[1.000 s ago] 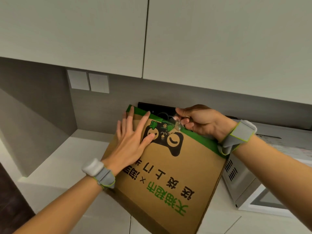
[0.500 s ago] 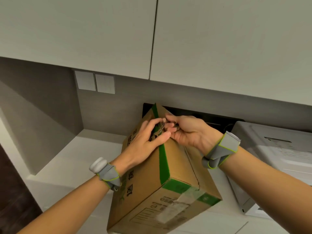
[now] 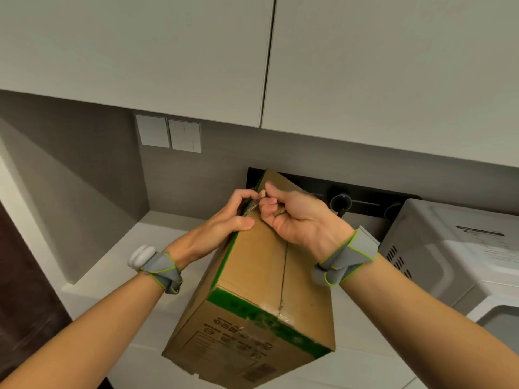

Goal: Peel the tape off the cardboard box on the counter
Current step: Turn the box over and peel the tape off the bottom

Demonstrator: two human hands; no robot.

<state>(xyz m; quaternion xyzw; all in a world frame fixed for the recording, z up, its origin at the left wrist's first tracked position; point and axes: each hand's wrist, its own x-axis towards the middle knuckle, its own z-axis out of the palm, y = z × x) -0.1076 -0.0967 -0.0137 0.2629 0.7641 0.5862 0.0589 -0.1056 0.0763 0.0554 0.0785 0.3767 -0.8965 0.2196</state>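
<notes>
Box (image 3: 261, 276) on counter (image 3: 157, 231), appliance (image 3: 449, 262) to R, cabinets (image 3: 140, 51) above, switches (image 3: 168, 136) behind L

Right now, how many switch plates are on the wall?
2. The left switch plate and the right switch plate sit side by side under the cabinet, left of the box. None looks hidden.

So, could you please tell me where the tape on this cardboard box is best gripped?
Probably pinch the lifted end of the tape at the far top edge of the cardboard box, coming from the right as the right hand does; the left hand grips the left edge.
</notes>
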